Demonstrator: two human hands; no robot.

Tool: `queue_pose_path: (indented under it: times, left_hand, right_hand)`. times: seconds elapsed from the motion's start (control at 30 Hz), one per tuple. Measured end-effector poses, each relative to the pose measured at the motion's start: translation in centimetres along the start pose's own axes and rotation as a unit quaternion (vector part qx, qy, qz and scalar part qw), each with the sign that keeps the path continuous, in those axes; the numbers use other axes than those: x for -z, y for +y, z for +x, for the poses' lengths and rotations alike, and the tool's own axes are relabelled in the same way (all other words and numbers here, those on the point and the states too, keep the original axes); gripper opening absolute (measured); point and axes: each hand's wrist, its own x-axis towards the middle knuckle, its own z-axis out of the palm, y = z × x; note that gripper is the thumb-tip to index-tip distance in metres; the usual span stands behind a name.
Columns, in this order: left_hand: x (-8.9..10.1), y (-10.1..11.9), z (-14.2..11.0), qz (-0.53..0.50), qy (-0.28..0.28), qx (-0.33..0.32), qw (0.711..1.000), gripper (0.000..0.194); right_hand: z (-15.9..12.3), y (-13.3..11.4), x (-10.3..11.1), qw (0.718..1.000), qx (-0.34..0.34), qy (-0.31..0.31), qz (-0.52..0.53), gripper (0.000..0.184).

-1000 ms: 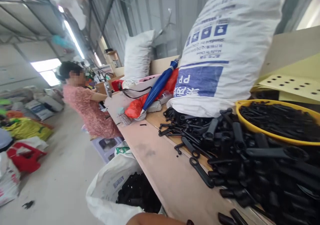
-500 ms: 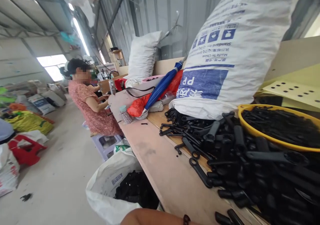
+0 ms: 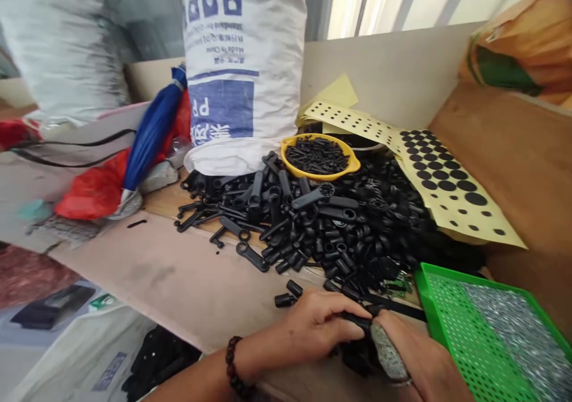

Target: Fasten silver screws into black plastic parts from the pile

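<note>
At the front of the bench my left hand (image 3: 319, 324), with a beaded bracelet at the wrist, pinches a dark black plastic part (image 3: 355, 357). Opposite it, my right hand (image 3: 422, 351) closes on the same part, the fingers partly hidden. A speckled grey oval piece (image 3: 388, 351) shows against the right hand; I cannot tell what it is. Just beyond the hands lies a heap of black plastic crank-like arms and short tubes (image 3: 308, 223). Two short black tubes (image 3: 286, 295) rest close to my left hand.
A yellow basket (image 3: 357, 165) of small black pieces stands behind the heap. On the right is a green perforated tray (image 3: 440, 312) with small metal pieces. Sticker sheets (image 3: 460, 211), a white sack (image 3: 277, 80) and a blue umbrella (image 3: 154, 122) surround the heap.
The view has swung right and down, bringing both hands and the green tray into sight. The person seated along the bench has mostly left the frame.
</note>
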Motion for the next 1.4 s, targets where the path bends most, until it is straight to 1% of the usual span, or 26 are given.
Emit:
queue_pose_path:
  times: [0.03,0.1,0.13,0.2,0.27,0.37,0.43,0.5,0.57,0.63,0.7,0.73,0.8,0.83,0.9,0.97,1.03,1.1,1.17,1.2,1.3,1.4]
  left_hand:
    - [0.0,-0.2,0.1,-0.058,-0.012,0.043,0.997,0.028]
    - [0.1,-0.6,0.3,-0.156,-0.039,0.11,0.981,0.034]
    - [0.1,-0.7,0.3,-0.183,-0.046,0.127,0.974,0.037]
    - [0.0,-0.7,0.4,-0.189,-0.042,0.127,0.973,0.037]
    - [-0.1,-0.5,0.4,-0.153,-0.02,0.101,0.983,0.032]
    - [-0.4,-0.3,0.3,-0.08,0.015,0.047,0.996,0.026]
    - [-0.7,-0.4,0.2,-0.07,0.029,0.029,0.997,0.026]
    - [-1.2,-0.7,0.2,-0.104,0.038,0.041,0.993,0.029]
    - [-1.5,-1.0,0.3,-0.154,0.042,0.072,0.985,0.035]
    - [-1.7,-1.1,0.5,-0.187,0.039,0.095,0.977,0.039]
    - [-1.6,-1.0,0.7,-0.197,0.032,0.103,0.974,0.039]
    - [-1.5,-1.0,0.7,-0.196,0.028,0.104,0.975,0.038]
    - [-1.2,-0.7,0.8,-0.166,0.014,0.096,0.981,0.034]
    - [-1.0,-0.6,0.7,-0.128,0.004,0.084,0.988,0.031]
    - [-0.5,-0.5,0.5,-0.002,-0.013,0.032,0.999,0.026]
    - [-0.1,-0.4,0.3,0.136,-0.027,-0.037,0.99,0.025]
    - [0.1,-0.3,0.1,0.223,-0.038,-0.088,0.97,0.025]
    - [0.1,-0.4,0.0,0.253,-0.043,-0.106,0.961,0.023]
    - [0.0,-0.5,0.0,0.256,-0.029,-0.106,0.96,0.021]
    - [-0.1,-0.5,0.1,0.25,-0.018,-0.103,0.962,0.02]
    - [-0.3,-0.8,0.2,0.229,0.001,-0.106,0.968,0.019]
    - [-0.3,-1.0,0.2,0.225,0.0,-0.119,0.967,0.02]
  right_hand:
    - [0.3,-0.1,0.0,0.999,0.027,0.041,-0.011,0.016]
    - [0.8,-0.3,0.0,0.996,0.053,0.066,-0.005,0.018]
    - [1.0,-0.4,0.0,0.996,0.051,0.068,0.005,0.02]
    - [1.2,-0.6,0.2,0.998,0.039,0.049,0.026,0.021]
    - [1.4,-0.9,0.4,0.998,0.039,0.055,0.016,0.019]
    - [1.6,-1.0,0.5,0.994,0.062,0.077,-0.052,0.013]
    - [1.5,-0.9,0.2,0.989,0.075,0.085,-0.1,0.01]
    - [1.3,-0.7,-0.1,0.983,0.075,0.099,-0.135,0.01]
    - [1.1,-0.5,-0.3,0.982,0.059,0.107,-0.144,0.014]
    - [0.9,-0.3,-0.1,0.989,0.046,0.085,-0.115,0.017]
    - [0.7,-0.3,0.3,0.995,0.042,0.048,-0.08,0.018]
    - [0.5,-0.3,0.4,0.995,0.043,0.039,-0.078,0.018]
    - [0.1,-0.1,0.4,0.992,0.05,0.044,-0.104,0.02]
    - [-0.2,0.1,0.3,0.99,0.05,0.053,-0.119,0.022]
    - [-0.7,0.4,-0.1,0.986,0.054,0.059,-0.145,0.027]
    - [-1.0,0.7,-0.5,0.982,0.059,0.055,-0.17,0.032]
    - [-0.9,0.6,-0.5,0.973,0.073,0.049,-0.213,0.036]
    - [-0.5,0.1,-0.1,0.96,0.085,0.044,-0.264,0.041]
    - [0.1,-0.5,0.5,0.947,0.092,0.046,-0.303,0.042]
    - [0.3,-0.8,0.8,0.944,0.095,0.047,-0.311,0.04]
    - [0.3,-1.1,0.8,0.952,0.093,0.053,-0.287,0.029]
    - [-0.5,-0.5,0.1,0.968,0.073,0.051,-0.233,0.027]
